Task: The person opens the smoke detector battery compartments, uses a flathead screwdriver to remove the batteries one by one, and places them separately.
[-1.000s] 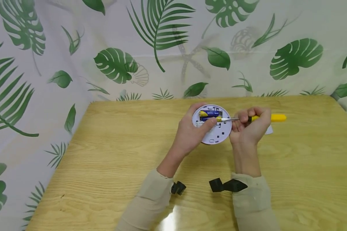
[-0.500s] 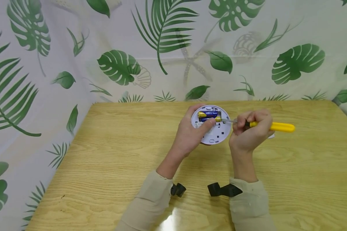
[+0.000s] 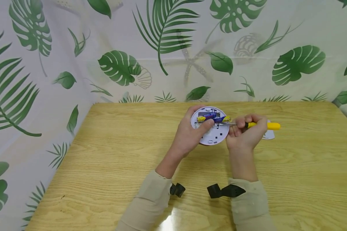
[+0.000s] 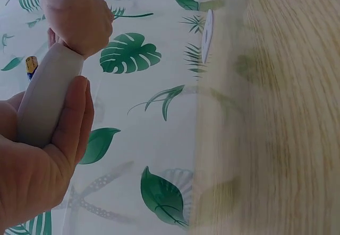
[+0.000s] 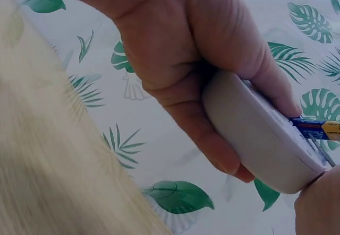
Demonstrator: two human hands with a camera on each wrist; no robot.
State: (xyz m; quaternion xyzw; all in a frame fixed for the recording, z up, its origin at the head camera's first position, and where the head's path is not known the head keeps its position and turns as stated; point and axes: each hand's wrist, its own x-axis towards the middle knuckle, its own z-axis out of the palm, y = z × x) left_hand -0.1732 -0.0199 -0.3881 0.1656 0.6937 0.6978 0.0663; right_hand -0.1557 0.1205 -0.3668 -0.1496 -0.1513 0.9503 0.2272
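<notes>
My left hand [image 3: 188, 136] grips a round white device [image 3: 210, 138], perhaps a smoke detector, its battery side up and its thumb over the face. One blue-and-yellow battery [image 3: 206, 117] lies slanted across the bay. A second battery [image 3: 226, 119] has its yellow end tipped up out of the bay, partly behind the thumb; that battery [image 5: 321, 129] juts past the face in the right wrist view. My right hand [image 3: 245, 134] holds a screwdriver [image 3: 273, 126] by its yellow handle, the metal shaft reaching under the raised battery. In the left wrist view the device [image 4: 47, 99] shows its smooth side.
A small white plastic piece [image 3: 269, 134], partly hidden by the right hand, lies on the wooden table [image 3: 112, 138]. A leaf-printed cloth [image 3: 173, 48] hangs behind the table and along its left side. Black camera mounts [image 3: 225, 191] sit at both wrists.
Both batteries, lying side by side in the bay before, now sit askew, one with its end lifted. The screwdriver handle swings back left and its shaft reaches further in. The left hand stays about still.
</notes>
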